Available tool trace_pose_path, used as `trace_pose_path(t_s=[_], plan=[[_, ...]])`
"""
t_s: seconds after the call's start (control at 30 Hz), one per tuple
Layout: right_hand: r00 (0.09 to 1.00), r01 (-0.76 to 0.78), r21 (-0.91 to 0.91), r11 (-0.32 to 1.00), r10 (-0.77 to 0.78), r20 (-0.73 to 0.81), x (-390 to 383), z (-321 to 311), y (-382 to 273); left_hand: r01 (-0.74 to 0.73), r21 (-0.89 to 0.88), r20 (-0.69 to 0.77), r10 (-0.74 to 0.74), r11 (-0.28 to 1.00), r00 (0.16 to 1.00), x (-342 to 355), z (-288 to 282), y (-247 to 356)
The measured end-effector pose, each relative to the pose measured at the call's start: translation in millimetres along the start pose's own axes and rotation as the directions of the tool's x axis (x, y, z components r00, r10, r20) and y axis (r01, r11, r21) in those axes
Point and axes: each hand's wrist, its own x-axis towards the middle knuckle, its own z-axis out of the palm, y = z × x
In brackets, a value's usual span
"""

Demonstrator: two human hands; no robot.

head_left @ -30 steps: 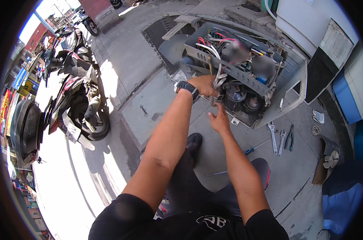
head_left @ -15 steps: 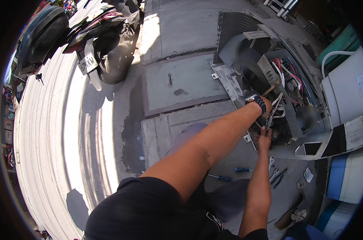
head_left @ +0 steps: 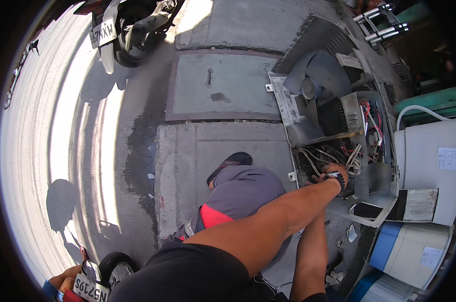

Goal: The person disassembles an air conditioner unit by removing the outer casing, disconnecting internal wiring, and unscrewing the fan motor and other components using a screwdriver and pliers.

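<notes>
An opened air conditioner unit lies on the pavement to the right, with a grey fan, a finned metal block and loose wiring showing. My left hand, with a dark-banded watch at the wrist, reaches into its near compartment. The fingers are curled down beside a bundle of white wires; what they grip is hidden. My right forearm rises from below and passes under the left one. The right hand is mostly covered there, close to the compartment's near edge.
Pale appliance housings stand along the right side, and a folded metal ladder lies at the far right. A motorbike is parked at the far left, another wheel at the lower left. Bent knee beside the unit.
The view has shifted, so the unit sits lower in it. My left wrist now crosses over my right hand, which was visible at the wires before. My arms now hide most of the hand tools.
</notes>
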Motion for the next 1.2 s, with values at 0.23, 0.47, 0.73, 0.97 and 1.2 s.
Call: trace_pose_path(t_s=[0.23,0.47,0.73,0.97,1.2], plan=[[0.999,0.007,-0.021,1.000,-0.006,0.031,2,8,4,-0.002,0.026,-0.035,0.003,1.000,0.999,6,9,-4],[0.998,0.052,-0.074,0.996,-0.049,0.043,3,9,27,-0.210,0.058,-0.051,0.213,0.976,0.976,19,17,-19],[0.986,0.155,-0.408,0.900,-0.166,0.007,-39,69,-5,-0.313,0.259,0.355,0.211,0.914,0.911,36,-33,-78],[0.978,0.210,-0.560,0.801,-0.166,0.129,-34,93,-5,-0.331,0.449,0.402,0.143,0.830,0.905,32,-84,-103],[0.949,0.315,-0.451,0.835,-0.275,0.152,-34,116,-5,-0.265,0.442,0.251,0.166,0.857,0.954,37,-99,-122]])
